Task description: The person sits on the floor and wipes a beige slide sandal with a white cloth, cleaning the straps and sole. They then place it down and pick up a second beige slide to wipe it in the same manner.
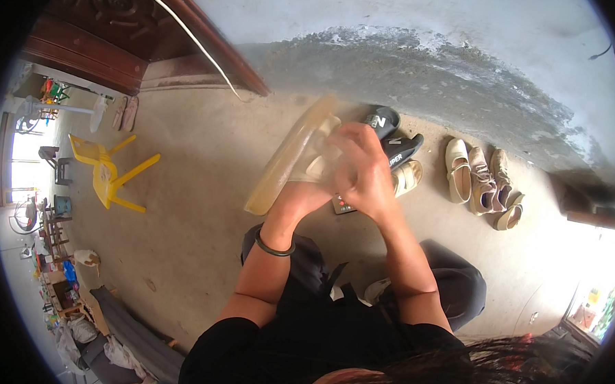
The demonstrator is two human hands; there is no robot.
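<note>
My left hand (312, 189), below a dark bangle, holds a beige sandal (288, 157) up off the floor. The sandal is tipped on edge, its tan sole facing left and its pale straps facing right. Over the strap side, my right hand (362, 168) is blurred with its fingers bent; whether they grip a strap I cannot tell. Behind my right hand, a pair of black slippers (385, 122) with white lettering lies by the wall. A second beige sandal (407, 178) rests just below them. A small dark printed item (344, 206) on the floor is partly covered by my hands.
To the right along the wall (395, 57) stand cream flat shoes (457, 173) and brown lace-up sneakers (482, 181). A yellow plastic chair (105, 175), pink slippers (125, 113) and a cat (87, 258) are at left. A white cable (191, 32) hangs by the wooden furniture (87, 53).
</note>
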